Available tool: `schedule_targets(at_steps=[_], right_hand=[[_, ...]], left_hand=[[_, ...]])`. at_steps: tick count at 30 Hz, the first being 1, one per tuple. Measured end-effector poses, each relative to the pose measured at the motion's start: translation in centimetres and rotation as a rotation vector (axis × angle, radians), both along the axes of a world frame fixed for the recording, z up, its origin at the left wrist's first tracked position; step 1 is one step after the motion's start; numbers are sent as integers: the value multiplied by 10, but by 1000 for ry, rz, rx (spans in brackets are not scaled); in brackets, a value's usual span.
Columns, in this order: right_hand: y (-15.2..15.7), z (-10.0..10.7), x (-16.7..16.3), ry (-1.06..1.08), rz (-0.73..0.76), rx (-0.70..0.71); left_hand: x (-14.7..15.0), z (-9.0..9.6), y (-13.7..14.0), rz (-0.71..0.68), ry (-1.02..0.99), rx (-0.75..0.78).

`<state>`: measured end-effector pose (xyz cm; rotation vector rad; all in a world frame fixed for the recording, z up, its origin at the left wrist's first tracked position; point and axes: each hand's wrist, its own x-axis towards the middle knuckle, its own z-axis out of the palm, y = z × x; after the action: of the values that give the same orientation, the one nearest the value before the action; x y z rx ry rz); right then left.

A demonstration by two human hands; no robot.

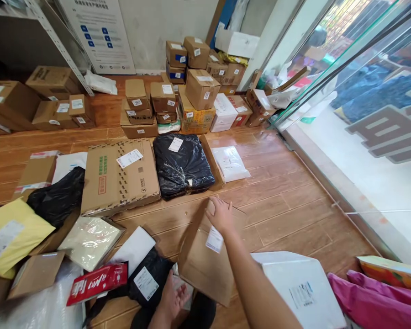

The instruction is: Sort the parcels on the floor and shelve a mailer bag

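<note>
**Listener:** Where are your hands, and what are they on?

**Me:** My right hand (220, 214) lies palm-down, fingers spread, on the far edge of a flat brown cardboard parcel (205, 265) on the wooden floor (287, 201) in front of me. It presses on the box rather than closing around it. A white shipping label (214, 239) sits just below my wrist. My left hand (171, 299) is near me, low in the view, curled around a small clear-wrapped packet (183, 288); how firmly it holds I cannot tell.

**Listener:** What lies around the parcel?

**Me:** Just left of it, touching my left hand's packet, is a black plastic mailer (147, 278) with a white label. Further left are a red pouch (97, 283), a white envelope (133, 249) and a clear bag on a cardboard tray (89, 240). At the far left lies a yellow mailer (10, 235). To the right, near me, a white box (301, 285) touches the parcel's corner, with pink plastic (373, 297) beyond it.

**Listener:** And farther away?

**Me:** Just beyond my right hand sit a bulging black bag (181, 164), a wide flat carton (119, 176) to its left and a white mailer (230, 163) to its right. Behind them, stacked brown boxes (192, 77) fill the floor up to the wall. A glass wall (363, 114) runs along the right side.
</note>
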<state>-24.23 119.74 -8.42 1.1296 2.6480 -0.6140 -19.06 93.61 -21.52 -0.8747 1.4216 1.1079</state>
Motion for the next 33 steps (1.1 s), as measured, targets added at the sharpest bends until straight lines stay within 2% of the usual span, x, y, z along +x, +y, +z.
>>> schedule_targets(at_steps=[1,3,4,6,9,12,15,17,19,23,25,27,29,33], right_hand=[[-16,-12,13,52,-23,40],[-48,-39,54,175,-222,105],[-63,-54,78,111,-312,79],[-92,-86,128,-184,-552,-67],[-129,-131,181,-323,-667,-170],[-153,-168,199,-315,-733,-157],[-159,-193,203,-286,-780,-110],[-150,-202,210,-263,-780,-84],[-125,-203,221,-238,-745,-73],[-29,-196,248,-153,-723,-6],[19,-191,256,-31,-533,-2],[45,-186,262,18,-335,3],[43,-186,264,41,-250,22],[6,-203,253,34,-315,165]], left_hand=[[-8,-2,1,12,-21,-3],[-22,-4,-1,1,-26,-20],[-26,-4,-3,-13,-16,-29],[-31,-5,-11,-36,9,-40],[-29,-13,-28,-46,32,-92],[-20,-30,-49,-37,49,-176],[-4,-53,-67,-41,81,-220],[7,-69,-76,-91,119,-239],[14,-86,-83,-206,177,-267],[-2,-109,-95,-595,447,-257],[-21,-117,-100,-811,636,-185],[-41,-124,-104,-1007,797,-88],[-59,-134,-103,-1163,910,9],[-92,-150,-94,-1427,1063,193]])
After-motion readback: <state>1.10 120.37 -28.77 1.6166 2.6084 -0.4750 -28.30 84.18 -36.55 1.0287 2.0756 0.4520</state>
